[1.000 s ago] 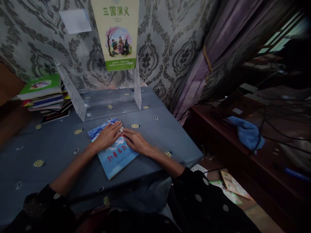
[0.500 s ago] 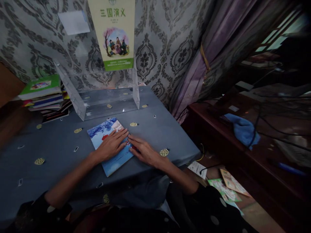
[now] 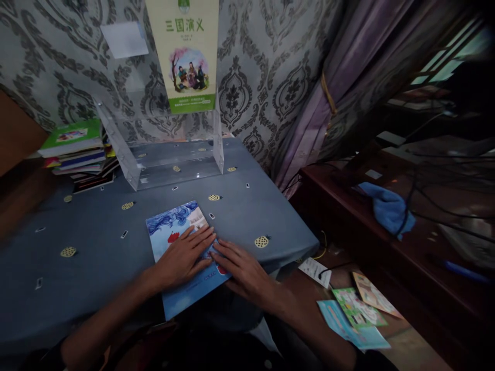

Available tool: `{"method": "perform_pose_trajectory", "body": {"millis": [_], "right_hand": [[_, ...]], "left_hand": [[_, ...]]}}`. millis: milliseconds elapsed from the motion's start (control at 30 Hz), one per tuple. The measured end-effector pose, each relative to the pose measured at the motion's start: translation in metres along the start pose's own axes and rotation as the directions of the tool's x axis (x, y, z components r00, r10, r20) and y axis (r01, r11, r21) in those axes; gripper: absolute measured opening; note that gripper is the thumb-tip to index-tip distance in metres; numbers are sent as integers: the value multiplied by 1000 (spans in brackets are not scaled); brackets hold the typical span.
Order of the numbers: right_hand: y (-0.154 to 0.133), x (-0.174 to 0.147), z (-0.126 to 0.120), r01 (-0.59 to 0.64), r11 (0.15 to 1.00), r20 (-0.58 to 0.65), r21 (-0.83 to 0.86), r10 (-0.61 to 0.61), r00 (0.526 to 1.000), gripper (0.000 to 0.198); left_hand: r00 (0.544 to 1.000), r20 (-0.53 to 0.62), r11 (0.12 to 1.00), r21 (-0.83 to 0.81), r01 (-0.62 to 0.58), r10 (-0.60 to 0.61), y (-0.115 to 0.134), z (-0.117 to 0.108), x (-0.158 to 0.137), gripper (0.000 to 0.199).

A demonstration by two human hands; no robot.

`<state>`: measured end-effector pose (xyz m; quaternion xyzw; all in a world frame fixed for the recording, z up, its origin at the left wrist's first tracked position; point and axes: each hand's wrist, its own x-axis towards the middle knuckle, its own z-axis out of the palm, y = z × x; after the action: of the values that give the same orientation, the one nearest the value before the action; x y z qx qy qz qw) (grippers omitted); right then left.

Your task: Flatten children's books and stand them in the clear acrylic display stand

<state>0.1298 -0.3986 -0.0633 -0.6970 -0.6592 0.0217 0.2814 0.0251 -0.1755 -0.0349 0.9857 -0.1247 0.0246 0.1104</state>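
Observation:
A thin blue picture book [image 3: 181, 299] with swirling dark-blue waves and a red shape on its cover lies closed at the table's front edge. Its lower part reaches past that edge. My left hand [image 3: 185, 255] rests on the middle of the cover, fingers stretched out and pointing right. On the book's right side, my right hand [image 3: 245, 273] lays its extended fingers over the cover's edge, fingertips close to the left hand's. Its thumb sits low by the book's corner, and whether it touches the underside I cannot tell.
A clear acrylic stand [image 3: 170, 178] holds an upright green-and-cream book [image 3: 189, 72] at the back. A book stack [image 3: 73, 147] stands at the left. Loose booklets [image 3: 358, 319] lie on the floor at the right, below a dark red cabinet [image 3: 332, 206] with a blue cloth [image 3: 390, 208].
Both hands and the picture book have moved toward me and slightly right, so the book now overhangs the front edge. The camera view has shifted slightly.

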Motion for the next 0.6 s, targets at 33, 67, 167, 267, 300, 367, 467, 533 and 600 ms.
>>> {"method": "perform_pose_trajectory", "body": {"millis": [33,67,167,267,300,367,467,533,600], "right_hand": [[-1,-2,0,4,1000,-3,-8,-4,1000,61],[-2,-3,-1,10,1000,-9,-16,-10,1000,59],[-3,-4,-1,34,999,-52,-40,-36,998,52],[-2,-3,-2,62,998,-125,-33,-65,990,49],[-3,-1,-3,70,997,-159,-23,-73,985,48],[-4,7,-7,93,996,-233,-4,-92,968,44],[-9,24,-17,161,987,-314,1,-152,937,36],[-13,37,-25,187,982,-328,13,-173,929,32],[-17,49,-33,194,980,-340,41,-169,925,30]], "left_hand": [[1000,8,1000,-5,-10,10,2,0,-1,59],[1000,22,1000,-14,-18,18,5,-1,-2,62],[996,82,998,-59,-23,27,13,-8,-5,75],[990,139,995,-97,0,13,24,-19,-11,95],[988,152,995,-101,12,3,28,-24,-13,103],[985,172,995,-90,43,-27,35,-34,-20,111],[982,176,997,-35,75,-68,44,-50,-31,102],[984,157,997,17,77,-79,49,-62,-38,88],[989,113,993,79,85,-93,54,-71,-45,72]]}}
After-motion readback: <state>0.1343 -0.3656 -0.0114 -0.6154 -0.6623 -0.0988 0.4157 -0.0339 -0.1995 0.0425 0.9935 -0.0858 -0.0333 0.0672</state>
